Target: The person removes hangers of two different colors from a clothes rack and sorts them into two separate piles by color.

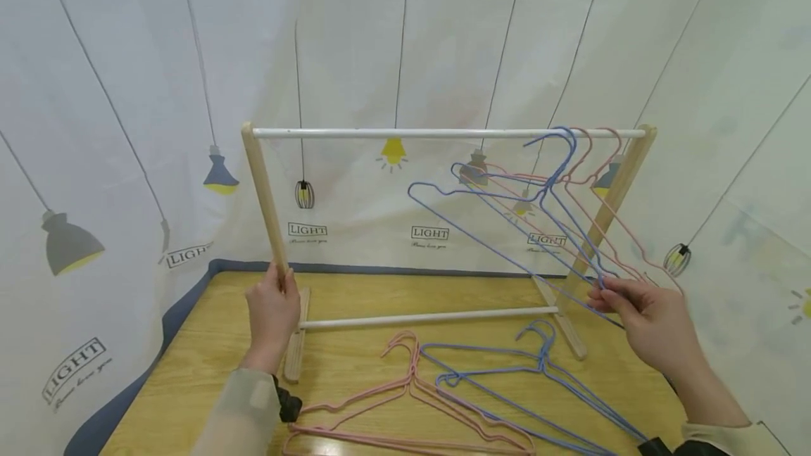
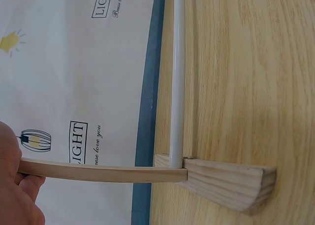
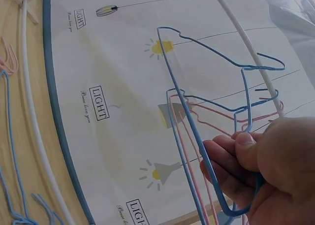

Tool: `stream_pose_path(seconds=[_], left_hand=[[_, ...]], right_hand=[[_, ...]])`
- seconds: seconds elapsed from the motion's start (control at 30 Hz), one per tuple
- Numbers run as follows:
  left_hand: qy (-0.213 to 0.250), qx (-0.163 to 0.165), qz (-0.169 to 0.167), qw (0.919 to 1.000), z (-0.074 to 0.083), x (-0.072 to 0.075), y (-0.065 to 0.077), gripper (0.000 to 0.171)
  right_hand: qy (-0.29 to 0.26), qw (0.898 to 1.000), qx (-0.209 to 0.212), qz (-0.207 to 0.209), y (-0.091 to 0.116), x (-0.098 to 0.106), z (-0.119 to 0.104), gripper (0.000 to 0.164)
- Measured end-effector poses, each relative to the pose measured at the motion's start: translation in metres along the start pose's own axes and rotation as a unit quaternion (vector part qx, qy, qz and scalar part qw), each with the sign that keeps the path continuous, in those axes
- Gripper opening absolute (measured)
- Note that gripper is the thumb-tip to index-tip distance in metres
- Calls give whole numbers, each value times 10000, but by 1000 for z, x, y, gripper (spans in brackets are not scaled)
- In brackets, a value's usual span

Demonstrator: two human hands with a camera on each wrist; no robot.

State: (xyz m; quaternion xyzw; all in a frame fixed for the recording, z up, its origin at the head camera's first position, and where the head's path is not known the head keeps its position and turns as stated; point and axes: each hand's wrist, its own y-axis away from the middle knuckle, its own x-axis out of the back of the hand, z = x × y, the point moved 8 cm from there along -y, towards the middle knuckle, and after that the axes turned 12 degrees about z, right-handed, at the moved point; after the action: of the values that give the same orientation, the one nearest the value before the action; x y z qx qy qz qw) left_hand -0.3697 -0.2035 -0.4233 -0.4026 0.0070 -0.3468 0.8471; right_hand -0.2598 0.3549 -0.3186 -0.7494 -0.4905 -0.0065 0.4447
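My left hand (image 1: 272, 308) grips the left wooden post (image 1: 261, 181) of a small clothes rack, low down, and the left wrist view shows fingers around that post (image 2: 98, 172). A blue wire hanger (image 1: 546, 192) hangs by its hook from the rack's white top rod (image 1: 380, 134). My right hand (image 1: 652, 322) pinches this hanger near its right shoulder end; the right wrist view shows the blue wire (image 3: 261, 68) leading down into the fingers. Right behind it on the rod are another blue hanger and pink hangers (image 1: 619, 146), close to the right post (image 1: 608, 224).
Pink hangers (image 1: 413, 370) lie on the wooden table (image 1: 190, 371) before the rack, overlapping blue hangers (image 1: 543, 361) on their right. A white lower bar (image 1: 431, 317) joins the rack's feet. Behind stands a white cloth (image 1: 355, 34) printed with lamps.
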Motion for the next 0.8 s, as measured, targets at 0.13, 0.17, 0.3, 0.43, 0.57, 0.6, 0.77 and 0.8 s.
stream_pose_path(seconds=[0.13, 0.17, 0.3, 0.43, 0.57, 0.6, 0.77, 0.8], left_hand=[[8, -86, 51, 9999, 2, 1, -2, 12], [7, -96, 54, 9999, 2, 1, -2, 13], [7, -108, 58, 9999, 1, 0, -2, 14], [-1, -135, 64, 9999, 2, 0, -2, 15], [-9, -150, 52, 9999, 2, 0, -2, 16], [-17, -147, 47, 9999, 3, 0, -2, 16], [-30, -97, 26, 9999, 4, 1, -1, 13], [-27, -86, 25, 10000, 4, 1, -1, 12]], right_hand=[[-256, 9974, -388, -546, 22, -5, 13, 21], [-317, 9962, -462, -664, 28, -7, 17, 21], [-665, 9863, -934, -1183, 51, -13, 36, 23], [-864, 9729, -1371, -1650, 73, -18, 57, 24], [-971, 9602, -1586, -2082, 97, -20, 80, 23], [-996, 9566, -1624, -2207, 103, -20, 87, 23], [-1293, 9217, -2224, -2905, 133, -18, 125, 28], [-1349, 9144, -2360, -2999, 139, -18, 134, 29]])
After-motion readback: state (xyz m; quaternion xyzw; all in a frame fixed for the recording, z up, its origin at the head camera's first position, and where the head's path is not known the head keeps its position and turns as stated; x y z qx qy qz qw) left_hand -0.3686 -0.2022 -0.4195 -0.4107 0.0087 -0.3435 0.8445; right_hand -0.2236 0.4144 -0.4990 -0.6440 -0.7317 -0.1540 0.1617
